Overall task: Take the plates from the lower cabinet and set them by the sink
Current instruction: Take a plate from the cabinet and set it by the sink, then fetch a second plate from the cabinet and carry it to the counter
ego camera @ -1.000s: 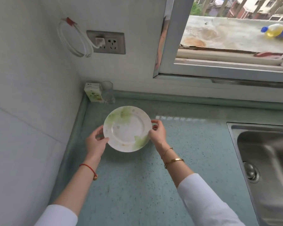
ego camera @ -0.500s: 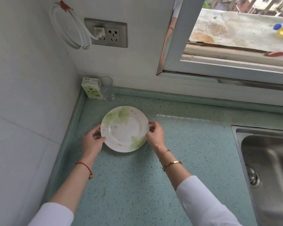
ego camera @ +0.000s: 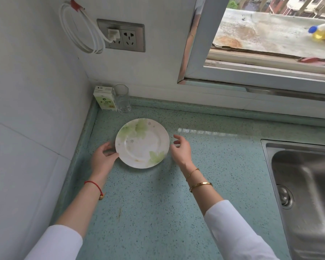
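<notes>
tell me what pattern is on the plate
White plate with pale green leaves and small snowflake-like flowers, clearest in the head view.

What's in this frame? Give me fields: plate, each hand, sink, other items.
plate: flat on the countertop, left of the sink, apart from it
left hand: at the plate's left rim, thumb seems to touch it
right hand: fingers relaxed, just clear of the right rim
back corner: carton and glass, side by side
</notes>
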A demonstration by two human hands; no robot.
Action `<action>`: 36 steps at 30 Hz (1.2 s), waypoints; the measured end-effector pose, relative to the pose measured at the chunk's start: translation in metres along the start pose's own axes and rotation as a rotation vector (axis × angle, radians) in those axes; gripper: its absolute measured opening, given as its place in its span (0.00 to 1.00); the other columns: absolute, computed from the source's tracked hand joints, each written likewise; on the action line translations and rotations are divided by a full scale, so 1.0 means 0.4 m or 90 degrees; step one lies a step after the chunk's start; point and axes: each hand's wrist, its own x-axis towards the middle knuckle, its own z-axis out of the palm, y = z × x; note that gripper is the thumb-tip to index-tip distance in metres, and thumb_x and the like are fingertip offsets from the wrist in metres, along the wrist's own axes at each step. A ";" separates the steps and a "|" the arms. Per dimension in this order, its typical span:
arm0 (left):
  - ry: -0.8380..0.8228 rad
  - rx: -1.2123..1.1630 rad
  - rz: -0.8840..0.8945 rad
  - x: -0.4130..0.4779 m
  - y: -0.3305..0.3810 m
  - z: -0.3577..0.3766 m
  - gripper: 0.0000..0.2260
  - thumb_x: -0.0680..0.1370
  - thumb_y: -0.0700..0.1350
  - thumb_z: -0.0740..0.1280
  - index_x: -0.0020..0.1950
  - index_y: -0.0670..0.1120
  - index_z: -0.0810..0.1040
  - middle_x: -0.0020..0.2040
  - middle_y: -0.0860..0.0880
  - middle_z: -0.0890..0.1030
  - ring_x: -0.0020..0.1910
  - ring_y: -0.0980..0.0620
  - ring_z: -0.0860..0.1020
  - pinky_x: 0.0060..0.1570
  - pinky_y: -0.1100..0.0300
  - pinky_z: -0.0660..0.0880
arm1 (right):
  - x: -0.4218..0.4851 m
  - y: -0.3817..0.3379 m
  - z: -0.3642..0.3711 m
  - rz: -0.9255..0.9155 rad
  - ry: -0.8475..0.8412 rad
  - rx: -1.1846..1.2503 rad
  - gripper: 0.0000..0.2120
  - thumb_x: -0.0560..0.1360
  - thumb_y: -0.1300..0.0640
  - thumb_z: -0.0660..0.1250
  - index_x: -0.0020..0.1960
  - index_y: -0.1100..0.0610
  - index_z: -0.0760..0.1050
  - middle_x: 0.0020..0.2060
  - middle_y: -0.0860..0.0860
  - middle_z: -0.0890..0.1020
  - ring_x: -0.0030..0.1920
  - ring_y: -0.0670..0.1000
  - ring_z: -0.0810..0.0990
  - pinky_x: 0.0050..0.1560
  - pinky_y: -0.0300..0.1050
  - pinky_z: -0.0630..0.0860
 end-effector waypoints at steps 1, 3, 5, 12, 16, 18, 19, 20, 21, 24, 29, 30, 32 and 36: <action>0.010 -0.010 0.002 -0.013 -0.001 -0.006 0.28 0.74 0.35 0.73 0.73 0.45 0.72 0.63 0.47 0.80 0.55 0.51 0.79 0.55 0.55 0.74 | -0.013 0.002 -0.011 -0.004 0.004 0.009 0.20 0.78 0.60 0.62 0.70 0.57 0.70 0.62 0.57 0.76 0.56 0.53 0.77 0.60 0.50 0.77; 0.021 -0.018 0.016 -0.047 -0.002 -0.021 0.26 0.74 0.36 0.72 0.72 0.46 0.73 0.62 0.47 0.80 0.54 0.52 0.79 0.57 0.55 0.75 | -0.041 0.007 -0.033 -0.020 0.008 0.028 0.19 0.79 0.60 0.62 0.69 0.55 0.72 0.61 0.56 0.77 0.54 0.51 0.77 0.58 0.47 0.77; 0.027 -0.030 0.033 -0.086 -0.003 -0.036 0.24 0.75 0.36 0.71 0.70 0.48 0.74 0.61 0.49 0.80 0.54 0.53 0.79 0.59 0.55 0.75 | -0.075 0.008 -0.055 -0.035 0.004 0.045 0.18 0.79 0.59 0.62 0.68 0.54 0.73 0.60 0.54 0.77 0.54 0.50 0.77 0.58 0.48 0.78; 0.033 -0.128 0.112 -0.271 0.024 -0.068 0.20 0.75 0.37 0.72 0.65 0.52 0.77 0.57 0.55 0.81 0.54 0.59 0.80 0.57 0.61 0.74 | -0.210 0.006 -0.133 -0.092 -0.061 0.106 0.17 0.80 0.57 0.63 0.68 0.55 0.73 0.55 0.51 0.79 0.55 0.50 0.78 0.57 0.47 0.79; 0.071 -0.178 0.142 -0.423 0.037 -0.069 0.19 0.75 0.37 0.72 0.60 0.57 0.79 0.57 0.54 0.82 0.54 0.59 0.81 0.57 0.63 0.75 | -0.309 0.016 -0.186 -0.132 -0.125 0.123 0.16 0.80 0.57 0.63 0.67 0.53 0.74 0.50 0.43 0.78 0.55 0.48 0.79 0.57 0.45 0.79; 0.096 -0.205 0.148 -0.509 0.038 -0.067 0.18 0.75 0.37 0.72 0.60 0.55 0.79 0.57 0.52 0.82 0.54 0.57 0.82 0.58 0.63 0.76 | -0.357 0.022 -0.218 -0.154 -0.165 0.120 0.16 0.80 0.57 0.63 0.67 0.54 0.74 0.51 0.46 0.79 0.56 0.49 0.79 0.58 0.45 0.79; 0.113 -0.217 0.150 -0.551 0.039 -0.063 0.18 0.75 0.36 0.72 0.60 0.53 0.79 0.57 0.51 0.83 0.53 0.57 0.82 0.59 0.62 0.77 | -0.380 0.025 -0.235 -0.163 -0.187 0.118 0.16 0.80 0.57 0.63 0.67 0.54 0.74 0.52 0.48 0.79 0.56 0.50 0.79 0.58 0.46 0.79; 0.138 -0.231 0.152 -0.614 0.035 -0.058 0.18 0.75 0.36 0.72 0.60 0.53 0.79 0.57 0.51 0.83 0.53 0.57 0.82 0.59 0.62 0.77 | -0.412 0.032 -0.260 -0.178 -0.216 0.110 0.16 0.80 0.57 0.63 0.67 0.55 0.74 0.54 0.50 0.79 0.56 0.51 0.79 0.58 0.46 0.79; 0.148 -0.241 0.158 -0.642 0.042 -0.056 0.18 0.75 0.36 0.72 0.60 0.53 0.79 0.57 0.51 0.83 0.53 0.57 0.82 0.59 0.62 0.78 | -0.426 0.030 -0.271 -0.189 -0.226 0.111 0.16 0.80 0.57 0.63 0.67 0.54 0.73 0.55 0.51 0.79 0.56 0.52 0.79 0.58 0.46 0.79; 0.197 -0.262 0.164 -0.790 0.033 -0.041 0.17 0.74 0.38 0.72 0.59 0.55 0.80 0.57 0.51 0.83 0.56 0.55 0.82 0.60 0.61 0.77 | -0.502 0.044 -0.325 -0.221 -0.285 0.102 0.15 0.80 0.56 0.63 0.66 0.54 0.74 0.55 0.52 0.80 0.57 0.53 0.79 0.60 0.50 0.79; 0.307 -0.313 0.176 -1.044 -0.018 -0.016 0.16 0.74 0.38 0.72 0.58 0.54 0.81 0.57 0.52 0.84 0.56 0.55 0.83 0.60 0.61 0.77 | -0.639 0.097 -0.400 -0.289 -0.399 0.074 0.13 0.80 0.57 0.63 0.64 0.52 0.75 0.54 0.51 0.80 0.59 0.53 0.79 0.64 0.54 0.76; 0.331 -0.324 0.175 -1.092 -0.033 -0.012 0.16 0.74 0.37 0.72 0.58 0.54 0.81 0.57 0.51 0.84 0.56 0.54 0.83 0.61 0.60 0.77 | -0.665 0.111 -0.411 -0.300 -0.418 0.071 0.13 0.80 0.57 0.63 0.64 0.52 0.75 0.54 0.52 0.80 0.59 0.54 0.79 0.64 0.55 0.76; 0.378 -0.345 0.167 -1.198 -0.068 -0.001 0.16 0.74 0.35 0.72 0.57 0.53 0.80 0.57 0.50 0.83 0.56 0.52 0.82 0.62 0.59 0.76 | -0.722 0.141 -0.426 -0.323 -0.465 0.055 0.13 0.80 0.58 0.64 0.64 0.53 0.75 0.55 0.54 0.80 0.59 0.54 0.79 0.64 0.56 0.76; 0.488 -0.383 0.142 -1.415 -0.155 0.028 0.16 0.75 0.34 0.71 0.59 0.49 0.79 0.58 0.49 0.83 0.56 0.53 0.82 0.61 0.60 0.77 | -0.849 0.213 -0.434 -0.349 -0.573 0.017 0.13 0.80 0.58 0.64 0.64 0.54 0.76 0.55 0.55 0.80 0.58 0.55 0.79 0.63 0.56 0.77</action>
